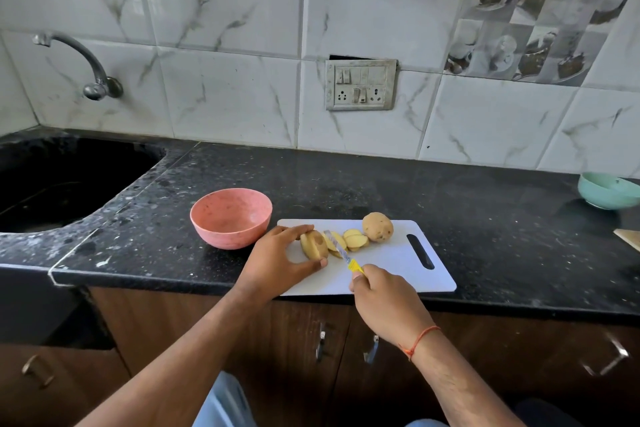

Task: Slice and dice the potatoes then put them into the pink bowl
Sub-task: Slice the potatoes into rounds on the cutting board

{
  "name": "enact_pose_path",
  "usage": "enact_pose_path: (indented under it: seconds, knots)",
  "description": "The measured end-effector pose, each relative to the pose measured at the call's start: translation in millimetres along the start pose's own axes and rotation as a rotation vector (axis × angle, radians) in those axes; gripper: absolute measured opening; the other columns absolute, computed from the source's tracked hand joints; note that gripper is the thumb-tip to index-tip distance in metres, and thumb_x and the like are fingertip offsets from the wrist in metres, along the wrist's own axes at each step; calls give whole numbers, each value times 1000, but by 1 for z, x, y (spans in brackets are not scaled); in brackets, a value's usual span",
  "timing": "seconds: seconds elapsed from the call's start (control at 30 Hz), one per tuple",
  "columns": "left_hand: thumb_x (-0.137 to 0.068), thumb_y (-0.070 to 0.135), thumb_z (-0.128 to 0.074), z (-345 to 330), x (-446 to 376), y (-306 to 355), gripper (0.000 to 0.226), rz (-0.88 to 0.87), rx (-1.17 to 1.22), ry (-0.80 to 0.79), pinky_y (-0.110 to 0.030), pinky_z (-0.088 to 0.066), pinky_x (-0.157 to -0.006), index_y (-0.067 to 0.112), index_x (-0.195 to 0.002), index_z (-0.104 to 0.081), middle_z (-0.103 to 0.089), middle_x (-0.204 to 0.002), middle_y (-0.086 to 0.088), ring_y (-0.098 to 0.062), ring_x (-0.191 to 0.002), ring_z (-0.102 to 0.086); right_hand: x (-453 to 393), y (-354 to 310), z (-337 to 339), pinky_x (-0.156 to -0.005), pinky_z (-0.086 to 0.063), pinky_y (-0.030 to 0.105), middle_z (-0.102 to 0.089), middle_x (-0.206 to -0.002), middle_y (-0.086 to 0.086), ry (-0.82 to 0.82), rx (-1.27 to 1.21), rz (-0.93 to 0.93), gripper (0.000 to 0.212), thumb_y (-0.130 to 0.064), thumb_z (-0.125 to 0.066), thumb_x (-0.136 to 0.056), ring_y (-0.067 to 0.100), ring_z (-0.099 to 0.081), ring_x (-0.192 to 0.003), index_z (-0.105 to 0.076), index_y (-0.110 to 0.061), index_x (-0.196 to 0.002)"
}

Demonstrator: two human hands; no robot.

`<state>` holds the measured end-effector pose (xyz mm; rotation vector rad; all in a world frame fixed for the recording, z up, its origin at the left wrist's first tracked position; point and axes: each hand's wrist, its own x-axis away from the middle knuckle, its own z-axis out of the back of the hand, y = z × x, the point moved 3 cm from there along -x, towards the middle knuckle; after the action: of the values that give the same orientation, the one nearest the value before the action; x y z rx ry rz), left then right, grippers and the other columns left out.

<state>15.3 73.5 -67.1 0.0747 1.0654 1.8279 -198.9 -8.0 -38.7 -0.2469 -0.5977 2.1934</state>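
While the left hand (282,258) grips the half-cut potato (314,245), the right hand (384,302) (fingers curled) holds the knife (341,251).

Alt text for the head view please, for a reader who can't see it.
A person's left hand holds a partly cut potato on a white cutting board while the right hand grips a yellow-handled knife slicing it. Cut slices and a whole potato lie beside it; an empty pink bowl stands left of the board on the dark counter.
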Motion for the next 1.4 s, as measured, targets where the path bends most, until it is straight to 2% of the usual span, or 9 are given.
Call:
enact_pose_path:
  seconds: [0.2, 0.3, 0.37, 0.47, 0.63, 0.8, 1.03, 1.17, 1.4]
  knots:
    - [-65, 64, -92, 4, 0, -7, 89, 67, 10, -17, -19, -52, -100, 29, -143, -66, -68, -126, 22, 5, -113, -63, -2, -23, 2, -84, -53, 41, -73, -103, -4, 108, 41, 83, 38, -42, -30, -111, 18, -64, -92, -63, -22, -109]
    - [-67, 67, -90, 4, 0, -5, 88, 80, 0, -17, -18, -51, -101, 28, -143, -67, -68, -131, 20, 3, -115, -63, -4, -30, 0, -70, -53, 33, -71, -96, -8, 158, 111, 135, 36, -42, -29, -111, 12, -63, -83, -59, -23, -113]
    - [-69, 66, -89, 4, 0, -3, 86, 84, -4, -22, -13, -47, -98, 27, -143, -67, -68, -132, 19, 3, -115, -63, -4, -33, -2, -55, -40, 26, -63, -80, -9, 183, 158, 161, 34, -41, -29, -112, 10, -56, -69, -57, -22, -110]
    - [-71, 62, -90, 5, 0, -2, 82, 83, -3, -21, -6, -43, -93, 26, -142, -68, -68, -133, 18, 4, -115, -62, -2, -37, -4, -49, -24, 24, -51, -71, -10, 186, 215, 169, 29, -39, -30, -112, 10, -48, -62, -52, -21, -107]
    - [-70, 67, -87, 4, -1, -3, 86, 87, 1, -45, -22, -51, -106, 27, -143, -67, -68, -135, 18, 3, -119, -62, -1, -39, -13, -53, -40, 28, -58, -77, -7, 159, 224, 187, 23, -38, -33, -111, 15, -62, -72, -50, -23, -109]
    - [-70, 66, -88, 3, -2, -4, 87, 93, -2, -44, -10, -44, -99, 25, -144, -67, -66, -132, 21, 5, -118, -61, 2, -42, -13, -49, -29, 26, -56, -77, -6, 167, 271, 203, 21, -36, -34, -111, 15, -60, -70, -48, -21, -113]
    - [-74, 61, -90, 5, -2, -4, 85, 88, -13, -72, -9, -39, -99, 24, -146, -65, -64, -136, 20, 5, -120, -57, -3, -43, -10, -54, -39, 28, -59, -81, -4, 147, 349, 195, 25, -36, -36, -110, 16, -61, -74, -54, -21, -117]
    - [-74, 59, -90, 5, -1, -2, 77, 85, -13, -52, 3, -35, -91, 23, -139, -70, -65, -128, 22, 7, -116, -59, -12, -56, -9, -69, -47, 35, -68, -102, 4, 97, 327, 151, 26, -31, -40, -107, 25, -66, -95, -60, -18, -116]
    - [-71, 61, -92, 3, 0, 0, 83, 71, -38, -10, -9, -39, -99, 22, -141, -68, -67, -136, 13, 3, -118, -58, -3, -59, -14, -67, -50, 31, -68, -102, 3, 131, 307, 128, 24, -31, -43, -108, 21, -66, -92, -58, -18, -120]
